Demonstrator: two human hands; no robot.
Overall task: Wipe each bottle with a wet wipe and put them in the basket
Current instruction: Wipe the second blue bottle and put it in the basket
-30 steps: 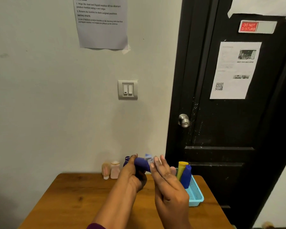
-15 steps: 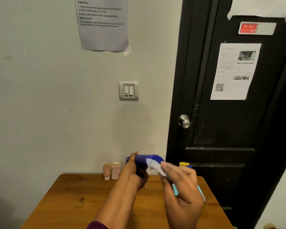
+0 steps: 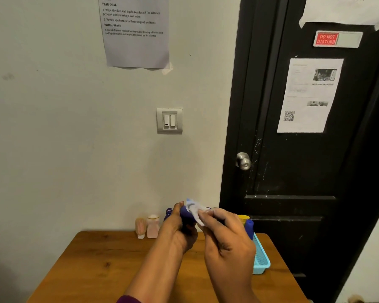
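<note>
Nearest, a dark red sleeve shows at the bottom edge, and both forearms reach out over the wooden table. The left hand has its fingers and thumb curled round a blue bottle, holding it lifted above the table top. The right hand pinches a white wipe at its fingertips and presses it onto the top of that bottle, right where the two grips meet. Just right of the right hand, a light blue basket sits on the table; a yellow tube and a second blue tube stand in it, partly hidden by the knuckles. Left of the held bottle and further back, two pink bottles stand side by side against the wall. Above the grip is a light switch; to its right, a black door.
</note>
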